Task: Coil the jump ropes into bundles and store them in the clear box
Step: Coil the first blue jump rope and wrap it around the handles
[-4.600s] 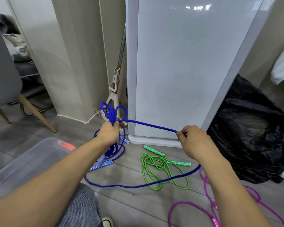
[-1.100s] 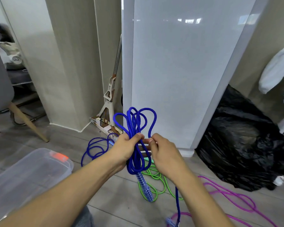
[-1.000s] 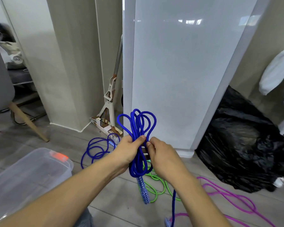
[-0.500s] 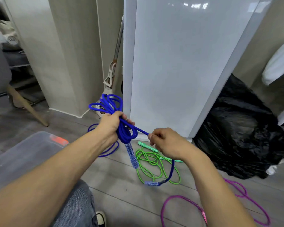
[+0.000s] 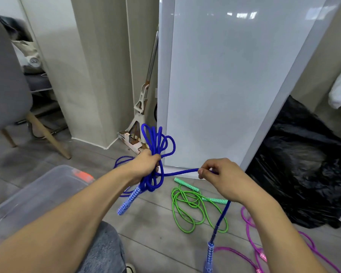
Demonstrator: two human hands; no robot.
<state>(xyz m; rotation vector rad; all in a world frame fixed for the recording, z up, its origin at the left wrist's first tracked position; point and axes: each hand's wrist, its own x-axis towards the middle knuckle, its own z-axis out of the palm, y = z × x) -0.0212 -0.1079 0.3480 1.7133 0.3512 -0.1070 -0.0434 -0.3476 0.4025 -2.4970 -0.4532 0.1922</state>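
Observation:
My left hand (image 5: 146, 164) grips the middle of a coiled blue jump rope (image 5: 158, 142); loops stick out above my fist and hang below it, with one patterned handle (image 5: 129, 200) dangling. My right hand (image 5: 219, 174) pinches the rope's free end, pulled taut to the right of the bundle. The rest of that end hangs down to the second blue handle (image 5: 210, 253). A green jump rope (image 5: 187, 205) lies loose on the floor between my hands. A purple jump rope (image 5: 254, 251) lies at the lower right. The clear box (image 5: 34, 196) sits at the lower left.
A white cabinet (image 5: 224, 85) stands straight ahead, with a mop (image 5: 144, 99) leaning in the gap to its left. A black plastic bag (image 5: 303, 170) fills the right side. A grey chair (image 5: 6, 85) stands at the left. My knee (image 5: 104, 251) is at the bottom.
My right hand has pulled the rope's free end out to the right, taut from the bundle. The loops in my left hand have tilted more upright.

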